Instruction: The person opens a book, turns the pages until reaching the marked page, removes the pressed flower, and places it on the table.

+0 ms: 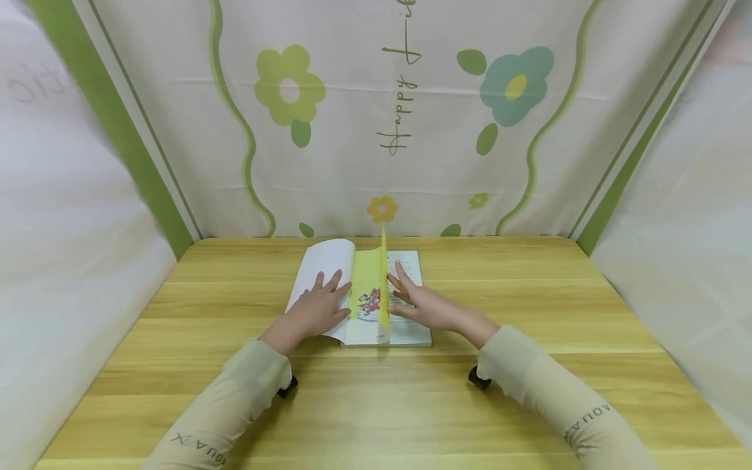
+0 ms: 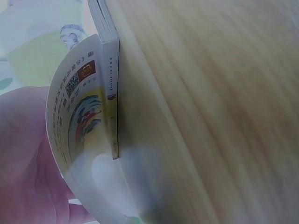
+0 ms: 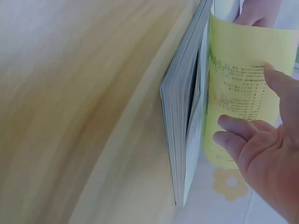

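Note:
An open paperback book [image 1: 411,334] lies at the far middle of the table. Its white left leaf [image 1: 337,254] bows up, and my left hand [image 1: 317,310] rests on it with fingers spread. In the left wrist view the underside of this cover [image 2: 70,107] curves away from the spine [image 2: 111,93], showing a picture and a QR code. A yellow leaf [image 1: 384,274] stands nearly upright mid-book; the yellow page left of it bears a small colour drawing [image 1: 370,300]. My right hand [image 1: 431,308] touches the leaf's right side with extended fingertips; printed text shows there in the right wrist view.
The wood-grain table [image 1: 376,405] runs under both forearms. A white curtain [image 1: 376,130] with printed flowers hangs just behind its far edge, and white cloth sides [image 1: 76,228] stand left and right. A dark wrist device [image 1: 480,378] shows below the right cuff.

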Tool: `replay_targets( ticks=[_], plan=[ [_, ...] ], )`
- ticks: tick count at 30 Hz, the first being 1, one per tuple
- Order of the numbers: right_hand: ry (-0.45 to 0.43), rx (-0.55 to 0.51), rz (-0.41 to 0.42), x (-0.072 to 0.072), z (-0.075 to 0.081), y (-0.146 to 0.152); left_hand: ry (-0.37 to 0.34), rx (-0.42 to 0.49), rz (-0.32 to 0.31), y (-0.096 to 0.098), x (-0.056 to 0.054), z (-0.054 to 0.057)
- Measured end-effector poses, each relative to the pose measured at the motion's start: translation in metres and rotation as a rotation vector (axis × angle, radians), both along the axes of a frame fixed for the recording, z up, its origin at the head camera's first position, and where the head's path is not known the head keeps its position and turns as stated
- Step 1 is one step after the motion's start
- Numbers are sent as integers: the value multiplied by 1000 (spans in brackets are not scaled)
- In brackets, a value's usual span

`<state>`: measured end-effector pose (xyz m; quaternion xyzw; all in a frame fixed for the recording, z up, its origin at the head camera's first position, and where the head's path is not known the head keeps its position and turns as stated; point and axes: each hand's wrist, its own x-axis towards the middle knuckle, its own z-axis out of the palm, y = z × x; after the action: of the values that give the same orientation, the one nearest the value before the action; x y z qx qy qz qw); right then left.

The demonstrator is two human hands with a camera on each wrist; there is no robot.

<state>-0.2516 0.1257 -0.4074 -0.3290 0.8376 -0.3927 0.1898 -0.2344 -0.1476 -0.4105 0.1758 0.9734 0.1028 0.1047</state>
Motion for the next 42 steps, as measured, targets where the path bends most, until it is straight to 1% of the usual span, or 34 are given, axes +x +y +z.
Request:
replay_targets(
  ticks=[4, 11, 16, 19, 23, 25, 29, 32, 35, 39, 42],
  plan=[
    [2, 6, 46, 1, -3, -5, 0, 15, 1, 1, -1, -1],
    [19, 16, 71, 5, -7, -14, -5, 44, -5, 1, -1, -1],
    [54, -6, 83, 7, -10, -20, 25, 80, -10, -1, -1, 0],
    [77, -11, 78, 8, -12, -24, 59, 138, 4, -2, -3, 1],
    [89, -14, 65, 9, -13, -29, 92, 246, 57, -5, -5, 1],
    [90, -19, 56, 10, -13, -31, 102, 297, 87, -6, -6, 3],
    [86, -43, 43, 11, -12, -35, 130, 390, 122, -9, -7, 5],
    [73, -56, 60, 12, -11, -38, 144, 464, 144, -14, -9, 4],
    [86, -23, 91, 13, -10, -41, 109, 563, 200, -20, -11, 6],
    [111, 27, 116, 14, -10, -43, 9, 692, 298, -28, -12, 10],
    [122, 41, 131, 15, -10, -43, -31, 740, 328, -33, -14, 13]
  ],
)
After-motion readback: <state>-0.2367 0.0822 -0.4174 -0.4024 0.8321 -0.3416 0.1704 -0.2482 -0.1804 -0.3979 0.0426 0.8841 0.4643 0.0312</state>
